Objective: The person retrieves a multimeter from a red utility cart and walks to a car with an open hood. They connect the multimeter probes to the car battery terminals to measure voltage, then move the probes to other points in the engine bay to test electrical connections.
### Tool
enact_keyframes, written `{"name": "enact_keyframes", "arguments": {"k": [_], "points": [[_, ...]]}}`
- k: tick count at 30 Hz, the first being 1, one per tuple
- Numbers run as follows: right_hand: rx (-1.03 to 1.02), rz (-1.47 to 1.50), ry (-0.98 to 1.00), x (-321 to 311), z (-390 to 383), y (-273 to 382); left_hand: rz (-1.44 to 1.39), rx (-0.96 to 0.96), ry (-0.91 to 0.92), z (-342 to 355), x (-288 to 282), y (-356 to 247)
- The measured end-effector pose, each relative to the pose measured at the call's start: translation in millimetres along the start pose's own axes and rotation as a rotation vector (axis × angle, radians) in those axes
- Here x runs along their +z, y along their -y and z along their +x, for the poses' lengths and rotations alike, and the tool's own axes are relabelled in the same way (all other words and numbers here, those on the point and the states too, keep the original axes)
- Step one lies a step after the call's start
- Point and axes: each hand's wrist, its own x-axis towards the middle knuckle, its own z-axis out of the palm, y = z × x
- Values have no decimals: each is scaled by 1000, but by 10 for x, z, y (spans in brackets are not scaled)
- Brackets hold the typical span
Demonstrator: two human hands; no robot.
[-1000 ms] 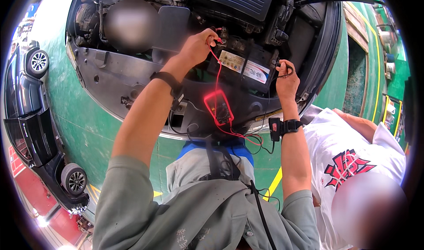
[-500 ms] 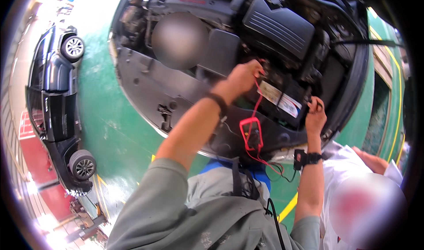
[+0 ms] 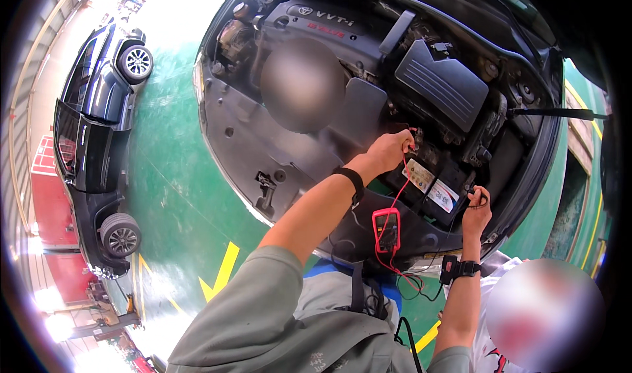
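Observation:
My left hand (image 3: 390, 150) is closed on a red test probe, its tip hidden among the parts at the far-left terminal of the car battery (image 3: 421, 205). From it a red lead (image 3: 403, 187) runs down to a red-cased multimeter (image 3: 387, 231), which rests at the front edge of the engine bay. My right hand (image 3: 476, 216) pinches a black test probe (image 3: 482, 200) beside the battery's right-hand terminal. Whether either tip touches metal, I cannot tell. Loose red and black leads (image 3: 416, 282) hang in a loop below the meter.
A dark air filter cover (image 3: 442, 83) and an engine cover (image 3: 332, 27) lie beyond the battery. The raised hood's prop rod (image 3: 553, 113) is at right. A person in white (image 3: 495, 281) stands close on my right. Another dark car (image 3: 99, 142) is parked at left.
My view has shifted, so the engine bay sits farther right and lower. Both hands stay by the battery terminals, still holding the probes. The multimeter's face shows more plainly.

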Motion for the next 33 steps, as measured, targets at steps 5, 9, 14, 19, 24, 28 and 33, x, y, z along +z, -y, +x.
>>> {"name": "enact_keyframes", "arguments": {"k": [5, 9, 14, 19, 24, 28, 33], "points": [[6, 26, 2, 16, -6, -13, 9, -6, -3, -5, -15, -15], [-38, 109, -4, 67, 11, -217, 3, -19, -14, 45, 22, -27], [-344, -198, -18, 51, 18, -14, 3, 80, -103, 22, 59, 262], [-36, -6, -51, 31, -18, 21, -82, 38, -33, 37, 29, 70], [-29, -48, -49, 19, -41, 109, -31, 34, -38, 17, -5, 71], [-47, -47, -54, 19, -34, 64, -61, 15, -42, 33, 9, 104], [-23, -52, -45, 31, -45, 114, -34, 6, -77, -14, 32, 111]]}}
